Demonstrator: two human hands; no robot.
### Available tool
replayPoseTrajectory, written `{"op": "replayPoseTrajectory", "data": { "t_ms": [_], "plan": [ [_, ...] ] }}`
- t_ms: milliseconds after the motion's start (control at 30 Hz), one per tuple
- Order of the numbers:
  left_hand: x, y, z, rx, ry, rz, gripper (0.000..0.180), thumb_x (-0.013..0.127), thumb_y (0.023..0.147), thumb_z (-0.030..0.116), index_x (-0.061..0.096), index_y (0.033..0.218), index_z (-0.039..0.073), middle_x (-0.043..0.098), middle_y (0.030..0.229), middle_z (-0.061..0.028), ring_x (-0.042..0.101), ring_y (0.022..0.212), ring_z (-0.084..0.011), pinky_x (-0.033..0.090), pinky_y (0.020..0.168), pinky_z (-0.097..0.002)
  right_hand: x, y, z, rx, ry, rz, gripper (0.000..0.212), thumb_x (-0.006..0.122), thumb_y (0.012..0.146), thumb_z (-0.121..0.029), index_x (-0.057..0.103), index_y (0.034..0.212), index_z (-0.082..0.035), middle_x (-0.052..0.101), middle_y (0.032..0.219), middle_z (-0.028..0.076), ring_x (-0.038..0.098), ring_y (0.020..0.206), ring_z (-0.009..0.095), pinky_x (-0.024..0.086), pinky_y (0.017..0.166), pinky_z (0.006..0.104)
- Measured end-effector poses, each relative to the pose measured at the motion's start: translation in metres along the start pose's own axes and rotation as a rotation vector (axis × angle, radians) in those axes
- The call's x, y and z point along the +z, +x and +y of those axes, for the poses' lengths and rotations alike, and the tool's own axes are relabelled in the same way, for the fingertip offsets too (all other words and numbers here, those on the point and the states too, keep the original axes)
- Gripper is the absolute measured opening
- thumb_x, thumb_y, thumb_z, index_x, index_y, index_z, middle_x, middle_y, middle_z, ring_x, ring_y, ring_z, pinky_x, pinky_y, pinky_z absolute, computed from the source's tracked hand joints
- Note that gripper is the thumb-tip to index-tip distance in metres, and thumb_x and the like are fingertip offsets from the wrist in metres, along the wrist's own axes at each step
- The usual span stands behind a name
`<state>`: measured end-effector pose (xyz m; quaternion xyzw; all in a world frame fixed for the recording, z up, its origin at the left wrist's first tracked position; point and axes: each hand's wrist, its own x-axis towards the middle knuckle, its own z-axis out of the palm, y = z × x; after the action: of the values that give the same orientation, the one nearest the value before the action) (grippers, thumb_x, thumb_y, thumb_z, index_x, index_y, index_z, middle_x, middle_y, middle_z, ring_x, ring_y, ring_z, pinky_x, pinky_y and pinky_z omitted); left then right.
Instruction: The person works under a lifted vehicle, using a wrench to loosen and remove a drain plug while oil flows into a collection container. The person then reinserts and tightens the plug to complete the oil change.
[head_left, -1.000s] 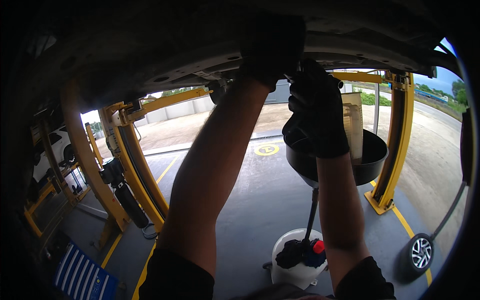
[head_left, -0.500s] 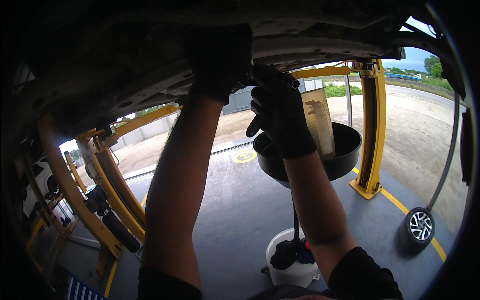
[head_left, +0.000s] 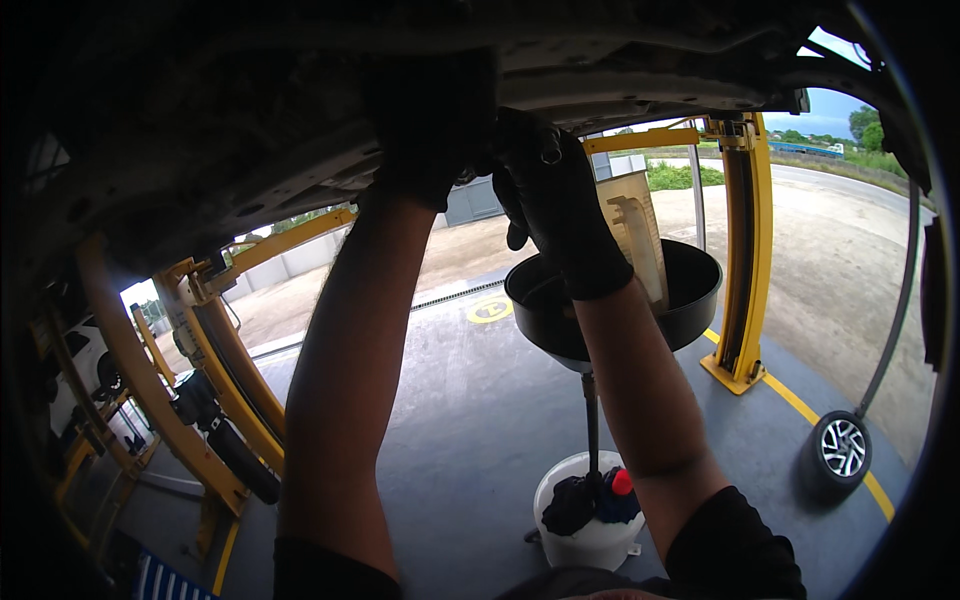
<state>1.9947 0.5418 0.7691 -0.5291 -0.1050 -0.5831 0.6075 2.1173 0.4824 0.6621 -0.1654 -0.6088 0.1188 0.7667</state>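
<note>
Working overhead: left hand (head_left: 430, 140) and right hand (head_left: 555, 190), gloved, at underbody (head_left: 250, 120); grips unclear. Drain pan (head_left: 690, 290) below. Next: careful loosening.

I see the dark, grimy underside of the car (head_left: 300, 150) overhead, where both my gloved hands press up against it. Between them a small metal ring-shaped part (head_left: 550, 145) shows at the fingertips of my right hand (head_left: 560, 200); what it is exactly I cannot tell. My left hand (head_left: 430, 130) lies flat in shadow just beside it, its grip hidden.
</note>
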Motion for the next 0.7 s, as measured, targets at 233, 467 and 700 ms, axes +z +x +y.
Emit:
{"op": "replayPoseTrajectory", "data": {
  "t_ms": [233, 467, 700],
  "plan": [
    [-0.031, 0.002, -0.003, 0.07, -0.127, -0.201, 0.05, 0.066, 0.099, 0.017, 0.055, 0.148, 0.018, 0.067, 0.106, -0.0139, 0.069, 0.09, -0.0271, 0.055, 0.078, -0.0446, -0.015, 0.003, 0.011, -0.185, -0.228, 0.058, 0.014, 0.069, 0.095, -0.018, 0.069, 0.094, -0.004, 0.067, 0.073, 0.007, 0.066, 0.069, 0.014, 0.05, 0.063, 0.0304],
    [-0.039, 0.0, 0.017, -0.153, -0.09, -0.526, 0.064, 0.066, 0.098, 0.01, 0.046, 0.156, 0.027, 0.063, 0.125, -0.0174, 0.068, 0.106, -0.0318, 0.055, 0.088, -0.0494, -0.025, -0.019, 0.016, -0.505, -0.467, 0.037, 0.002, 0.067, 0.093, -0.004, 0.066, 0.095, -0.004, 0.065, 0.077, 0.003, 0.063, 0.067, 0.012, 0.05, 0.061, 0.0292],
    [-0.075, -0.087, 0.01, 0.081, 0.075, -0.209, 0.056, 0.065, 0.096, 0.0, 0.056, 0.149, 0.017, 0.062, 0.139, -0.0183, 0.06, 0.129, -0.0356, 0.049, 0.108, -0.049, -0.039, -0.119, 0.029, -0.023, -0.099, -0.067, 0.018, 0.067, 0.093, 0.0, 0.066, 0.111, 0.001, 0.069, 0.085, 0.004, 0.064, 0.073, 0.005, 0.051, 0.061, 0.021]
  ]
}}
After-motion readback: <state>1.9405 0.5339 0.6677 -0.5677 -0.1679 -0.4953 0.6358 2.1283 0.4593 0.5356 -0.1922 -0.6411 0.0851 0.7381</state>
